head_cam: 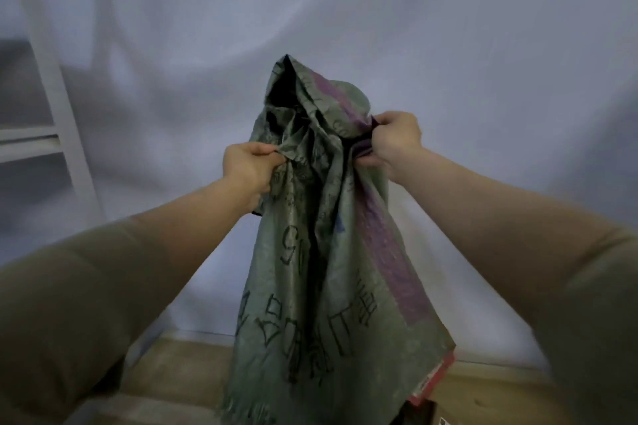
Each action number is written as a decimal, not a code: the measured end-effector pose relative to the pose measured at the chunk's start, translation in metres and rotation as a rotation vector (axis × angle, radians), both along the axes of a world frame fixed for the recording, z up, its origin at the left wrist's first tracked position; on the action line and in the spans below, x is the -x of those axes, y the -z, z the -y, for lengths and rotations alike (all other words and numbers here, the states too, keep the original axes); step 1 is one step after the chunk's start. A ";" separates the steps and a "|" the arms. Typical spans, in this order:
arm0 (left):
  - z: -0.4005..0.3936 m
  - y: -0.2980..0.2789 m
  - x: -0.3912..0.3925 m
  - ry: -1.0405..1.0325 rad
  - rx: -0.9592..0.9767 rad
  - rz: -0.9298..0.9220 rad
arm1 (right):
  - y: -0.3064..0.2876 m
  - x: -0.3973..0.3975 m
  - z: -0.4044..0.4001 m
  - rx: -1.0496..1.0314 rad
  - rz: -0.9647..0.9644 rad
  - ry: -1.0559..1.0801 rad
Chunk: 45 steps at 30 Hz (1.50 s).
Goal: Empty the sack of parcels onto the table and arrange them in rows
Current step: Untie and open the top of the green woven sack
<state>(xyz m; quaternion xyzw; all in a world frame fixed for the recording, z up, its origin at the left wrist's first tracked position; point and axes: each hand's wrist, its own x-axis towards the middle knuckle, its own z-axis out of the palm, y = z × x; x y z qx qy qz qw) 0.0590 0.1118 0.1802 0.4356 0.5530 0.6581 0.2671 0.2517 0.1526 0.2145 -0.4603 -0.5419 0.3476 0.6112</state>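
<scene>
We hold the green woven sack [321,252] aloft: left hand [247,167] bunches fabric at nine o'clock, right hand [395,141] clenches the purple-striped edge at three o'clock.

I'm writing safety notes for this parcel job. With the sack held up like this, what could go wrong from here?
1. Both the left hand and right hand only pinch bunched folds of the sack; if a fold slips, it may drop.
2. The frayed open end hangs low over a red-edged parcel at the table edge; parcels tumbling out could knock it off.
3. The sack blocks the view below.
</scene>
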 end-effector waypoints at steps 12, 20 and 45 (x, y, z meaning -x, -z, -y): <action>0.003 -0.012 0.015 -0.005 -0.066 0.100 | -0.014 0.000 -0.012 -0.064 -0.035 -0.004; -0.002 -0.006 0.016 -0.025 0.002 0.016 | -0.004 -0.023 -0.004 -0.043 0.210 -0.032; -0.017 -0.046 0.024 -0.141 -0.136 0.075 | -0.038 -0.015 -0.006 -0.181 0.080 -0.047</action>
